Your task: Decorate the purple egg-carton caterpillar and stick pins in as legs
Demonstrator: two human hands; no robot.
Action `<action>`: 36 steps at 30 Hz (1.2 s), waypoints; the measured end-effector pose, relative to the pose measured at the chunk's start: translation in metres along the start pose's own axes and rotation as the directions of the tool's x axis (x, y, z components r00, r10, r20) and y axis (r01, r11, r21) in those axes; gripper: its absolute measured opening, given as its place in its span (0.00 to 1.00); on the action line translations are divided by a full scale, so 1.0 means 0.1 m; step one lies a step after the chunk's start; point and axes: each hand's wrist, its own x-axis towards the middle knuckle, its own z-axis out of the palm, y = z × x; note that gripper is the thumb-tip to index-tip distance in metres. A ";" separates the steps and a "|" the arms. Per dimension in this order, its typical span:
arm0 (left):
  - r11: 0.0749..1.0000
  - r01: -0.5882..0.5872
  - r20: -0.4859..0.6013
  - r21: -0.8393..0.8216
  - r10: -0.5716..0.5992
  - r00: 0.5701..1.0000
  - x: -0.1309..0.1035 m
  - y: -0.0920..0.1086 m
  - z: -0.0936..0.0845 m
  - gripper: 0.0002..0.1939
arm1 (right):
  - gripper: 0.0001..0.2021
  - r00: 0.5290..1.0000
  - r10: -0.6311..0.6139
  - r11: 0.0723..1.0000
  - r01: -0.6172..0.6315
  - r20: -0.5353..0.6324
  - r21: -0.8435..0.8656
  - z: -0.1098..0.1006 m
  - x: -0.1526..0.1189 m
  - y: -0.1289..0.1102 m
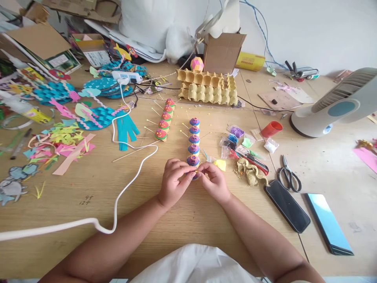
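Observation:
A row of purple and blue domes (194,139) runs away from me at the middle of the table, with thin yellow-tipped sticks at its sides. Over its near end, my left hand (178,181) and my right hand (214,181) meet with fingertips pinched close together. A tiny yellow bit shows between the fingertips; which hand grips it is too small to tell. The nearest dome is partly hidden under my fingers. Left of this row stands a similar red and green row (166,118). A yellow clay piece (220,164) lies just beyond my right hand.
Egg cartons (212,93) lie at the back. To the right are clay bags (236,131), a red cutter (256,162), scissors (288,175), a red cup (271,128), a phone (288,206) and a white fan (332,104). A white cable (116,196) and paper scraps (69,145) lie left.

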 end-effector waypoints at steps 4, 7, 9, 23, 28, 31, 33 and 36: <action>1.000 0.023 0.014 -0.002 -0.023 1.000 -0.01 -0.01 0.00 0.05 | 0.05 0.998 -0.063 0.991 0.061 -0.006 -0.121 0.00 0.00 -0.05; 1.000 0.015 0.023 -0.016 -0.015 1.000 -0.01 -0.01 -0.01 0.05 | 0.02 0.992 -0.122 0.975 0.117 -0.016 -0.188 0.00 0.01 -0.06; 1.000 0.017 0.027 -0.020 -0.017 1.000 -0.02 -0.01 -0.01 0.05 | 0.02 0.988 -0.156 0.964 0.150 -0.010 -0.219 0.00 0.01 -0.07; 0.997 0.050 0.029 -0.053 -0.049 0.998 -0.04 -0.03 -0.02 0.04 | 0.10 0.934 -0.356 0.893 0.352 0.037 -0.279 -0.02 0.03 -0.04; 0.996 0.064 0.040 -0.067 -0.061 0.997 -0.03 0.00 -0.05 0.05 | 0.09 0.930 -0.367 0.893 0.355 0.010 -0.277 0.00 0.03 -0.05; 0.993 0.084 0.045 -0.079 -0.080 0.996 -0.04 0.02 -0.05 0.06 | 0.08 0.941 -0.339 0.899 0.324 0.002 -0.295 0.01 0.02 -0.05; 0.993 0.085 0.040 -0.082 -0.082 0.996 -0.04 0.01 -0.04 0.05 | 0.07 0.943 -0.334 0.896 0.317 -0.001 -0.310 0.01 0.01 -0.05; 0.993 0.081 0.026 -0.087 -0.079 0.997 -0.04 0.00 -0.01 0.03 | 0.08 0.935 -0.355 0.882 0.337 0.006 -0.330 0.01 0.01 -0.06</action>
